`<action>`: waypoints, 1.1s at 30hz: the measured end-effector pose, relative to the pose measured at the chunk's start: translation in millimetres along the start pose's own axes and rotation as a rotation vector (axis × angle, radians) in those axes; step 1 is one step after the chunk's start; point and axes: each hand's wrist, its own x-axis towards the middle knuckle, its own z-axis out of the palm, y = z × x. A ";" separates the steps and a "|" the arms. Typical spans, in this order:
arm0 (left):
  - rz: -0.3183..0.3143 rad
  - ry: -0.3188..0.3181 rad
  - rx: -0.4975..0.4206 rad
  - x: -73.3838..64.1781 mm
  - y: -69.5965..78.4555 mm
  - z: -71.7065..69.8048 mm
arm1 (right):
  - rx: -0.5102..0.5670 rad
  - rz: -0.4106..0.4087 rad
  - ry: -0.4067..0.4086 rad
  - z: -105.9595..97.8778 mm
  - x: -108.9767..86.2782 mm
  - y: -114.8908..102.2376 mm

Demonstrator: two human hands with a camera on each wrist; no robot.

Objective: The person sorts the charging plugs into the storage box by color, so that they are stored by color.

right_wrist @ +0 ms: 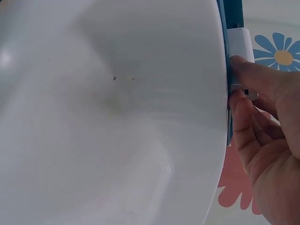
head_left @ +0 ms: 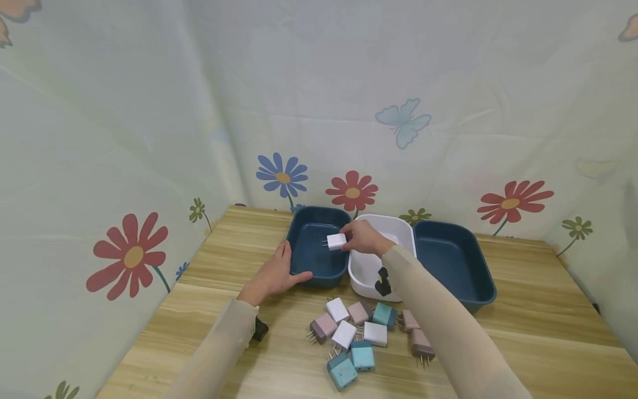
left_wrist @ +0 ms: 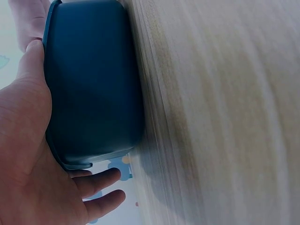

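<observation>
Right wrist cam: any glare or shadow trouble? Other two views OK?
Right wrist: bright glare spot at left edge of the white tray, soft grey shadow across its upper part; left wrist: dim, blue tray very dark, table grain soft; head: fairly even light, white charger in the right hand readable, prongs included.

Curtained-off workspace, flowered cloth, wooden table

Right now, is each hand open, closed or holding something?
Left hand: open, touching the leftmost dark-blue rectangular tub.
Right hand: holding a white, boxy, two-pronged plug.
</observation>
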 end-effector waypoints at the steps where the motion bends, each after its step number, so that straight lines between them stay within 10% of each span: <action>1: 0.000 -0.001 0.001 0.1 0.3 0.1 | -0.001 0.001 -0.001 -0.1 0.5 0.2; 33: 0.010 0.014 -0.042 0.3 1.3 -0.6 | 0.088 -0.005 0.032 -21.3 -23.0 16.5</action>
